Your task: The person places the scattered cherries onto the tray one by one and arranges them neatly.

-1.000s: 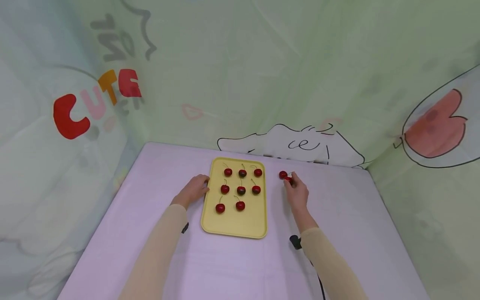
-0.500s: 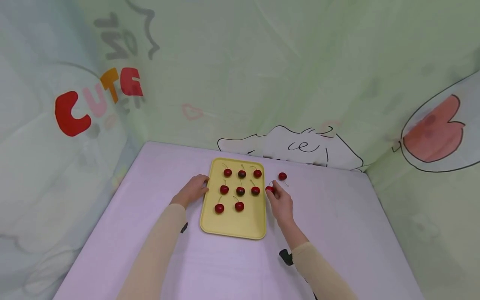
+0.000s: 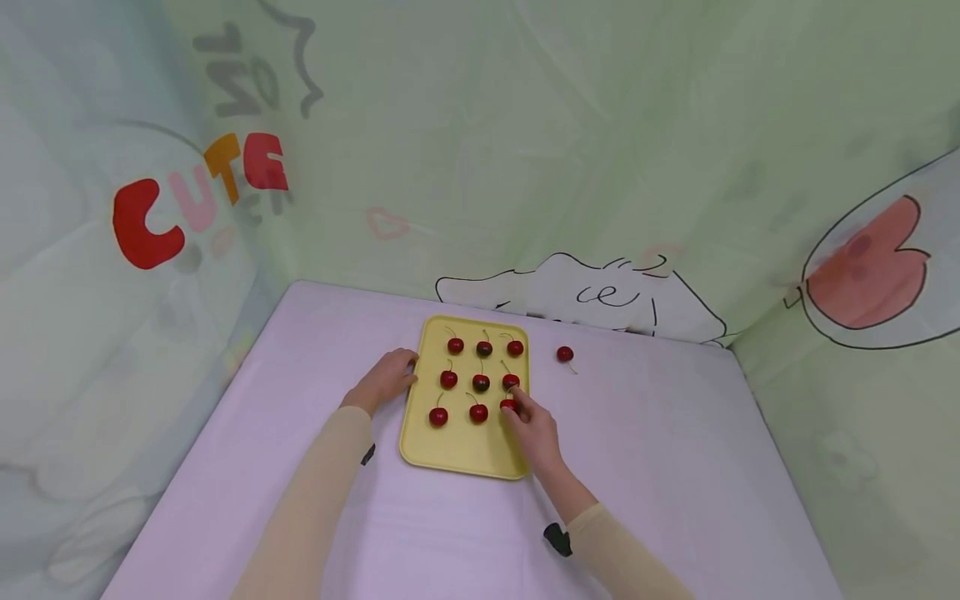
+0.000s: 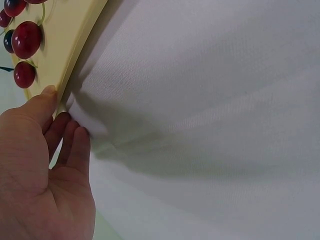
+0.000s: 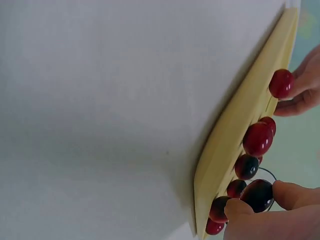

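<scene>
A yellow tray (image 3: 461, 450) bears several dark red cherries with thin stems, set out in rows. My left hand (image 3: 382, 380) holds the tray's left edge; in the left wrist view the thumb (image 4: 44, 102) lies on the rim, with the fingers against the outer side. Over the right part of the tray, my right hand (image 3: 537, 435) pinches a cherry (image 5: 258, 195) between thumb and finger. That cherry is in line with two others in the third row, just below a dark cherry (image 3: 511, 381).
One more cherry (image 3: 565, 354) lies on the pale tablecloth (image 3: 645, 433) right of the tray, its stem toward the front. A printed fabric curtain (image 3: 465, 150) stands behind and at both sides. A dark strap piece (image 3: 557, 540) is at the right wrist.
My right hand has carried a cherry from the tablecloth leftward across the tray's right rim to the third row. The left hand has stayed at the tray's edge.
</scene>
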A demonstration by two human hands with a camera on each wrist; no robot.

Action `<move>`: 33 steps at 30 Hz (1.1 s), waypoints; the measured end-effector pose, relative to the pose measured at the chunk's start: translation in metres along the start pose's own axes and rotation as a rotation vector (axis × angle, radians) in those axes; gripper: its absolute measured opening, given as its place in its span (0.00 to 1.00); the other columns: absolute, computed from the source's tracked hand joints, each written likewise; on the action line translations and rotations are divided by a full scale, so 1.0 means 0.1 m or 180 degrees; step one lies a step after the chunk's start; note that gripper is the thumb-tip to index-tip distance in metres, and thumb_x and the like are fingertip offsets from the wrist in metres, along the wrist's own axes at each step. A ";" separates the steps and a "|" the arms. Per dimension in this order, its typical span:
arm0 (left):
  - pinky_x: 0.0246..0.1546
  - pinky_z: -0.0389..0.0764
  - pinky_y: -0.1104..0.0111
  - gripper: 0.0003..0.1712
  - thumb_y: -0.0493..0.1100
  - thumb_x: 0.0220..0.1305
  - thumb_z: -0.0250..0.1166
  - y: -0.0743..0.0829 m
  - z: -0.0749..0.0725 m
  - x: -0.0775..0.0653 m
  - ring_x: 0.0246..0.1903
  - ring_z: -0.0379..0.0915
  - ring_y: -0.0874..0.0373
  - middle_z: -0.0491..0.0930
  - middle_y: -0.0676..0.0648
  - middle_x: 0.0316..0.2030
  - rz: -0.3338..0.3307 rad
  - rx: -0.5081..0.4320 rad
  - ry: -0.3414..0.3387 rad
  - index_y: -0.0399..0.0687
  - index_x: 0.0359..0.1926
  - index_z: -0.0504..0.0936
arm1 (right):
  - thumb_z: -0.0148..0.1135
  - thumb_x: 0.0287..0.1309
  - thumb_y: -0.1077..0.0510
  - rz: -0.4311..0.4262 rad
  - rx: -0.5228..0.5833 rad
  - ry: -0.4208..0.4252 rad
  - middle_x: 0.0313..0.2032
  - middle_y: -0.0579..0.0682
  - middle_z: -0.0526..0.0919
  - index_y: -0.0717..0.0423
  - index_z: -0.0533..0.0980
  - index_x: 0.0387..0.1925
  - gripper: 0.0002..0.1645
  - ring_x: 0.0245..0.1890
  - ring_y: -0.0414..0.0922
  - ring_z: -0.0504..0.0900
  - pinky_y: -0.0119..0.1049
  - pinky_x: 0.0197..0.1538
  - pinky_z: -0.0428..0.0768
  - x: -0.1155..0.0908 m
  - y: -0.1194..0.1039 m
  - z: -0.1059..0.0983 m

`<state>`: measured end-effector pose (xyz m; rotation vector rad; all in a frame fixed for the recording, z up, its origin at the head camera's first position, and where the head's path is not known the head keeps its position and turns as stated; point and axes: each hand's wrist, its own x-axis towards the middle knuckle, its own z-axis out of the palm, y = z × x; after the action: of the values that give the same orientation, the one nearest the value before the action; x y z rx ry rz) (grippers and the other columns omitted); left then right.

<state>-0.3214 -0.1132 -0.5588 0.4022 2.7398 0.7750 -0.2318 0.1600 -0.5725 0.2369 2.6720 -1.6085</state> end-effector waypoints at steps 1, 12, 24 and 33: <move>0.69 0.64 0.57 0.25 0.39 0.71 0.58 0.00 0.00 0.00 0.66 0.63 0.45 0.69 0.37 0.63 -0.0006 -0.0003 -0.0002 0.35 0.65 0.68 | 0.62 0.65 0.58 -0.0005 -0.0029 -0.0018 0.66 0.55 0.70 0.58 0.68 0.67 0.31 0.67 0.51 0.68 0.41 0.63 0.73 -0.01 0.01 0.02; 0.69 0.64 0.58 0.25 0.39 0.72 0.58 -0.01 0.00 0.00 0.66 0.63 0.46 0.70 0.38 0.63 -0.0033 0.0010 -0.0026 0.35 0.66 0.67 | 0.64 0.63 0.59 -0.0365 -0.0551 -0.0093 0.60 0.60 0.76 0.64 0.72 0.63 0.28 0.63 0.56 0.72 0.49 0.64 0.73 -0.04 0.03 0.11; 0.70 0.63 0.57 0.24 0.39 0.71 0.58 -0.01 -0.01 -0.01 0.66 0.63 0.45 0.69 0.38 0.63 0.0050 0.0039 0.0025 0.36 0.65 0.68 | 0.63 0.63 0.60 -0.0513 -0.0809 0.0032 0.59 0.61 0.77 0.66 0.72 0.63 0.28 0.61 0.57 0.74 0.51 0.63 0.74 -0.06 0.01 0.16; 0.70 0.62 0.57 0.25 0.40 0.72 0.58 0.01 -0.01 -0.01 0.67 0.61 0.46 0.68 0.39 0.64 -0.0006 0.0012 -0.0012 0.37 0.66 0.67 | 0.64 0.62 0.61 -0.0556 -0.0870 0.0061 0.57 0.63 0.78 0.67 0.72 0.62 0.28 0.59 0.58 0.76 0.52 0.60 0.77 -0.09 -0.04 0.15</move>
<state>-0.3207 -0.1134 -0.5577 0.4015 2.7381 0.7680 -0.2250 0.1436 -0.5758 0.0142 2.9568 -1.2575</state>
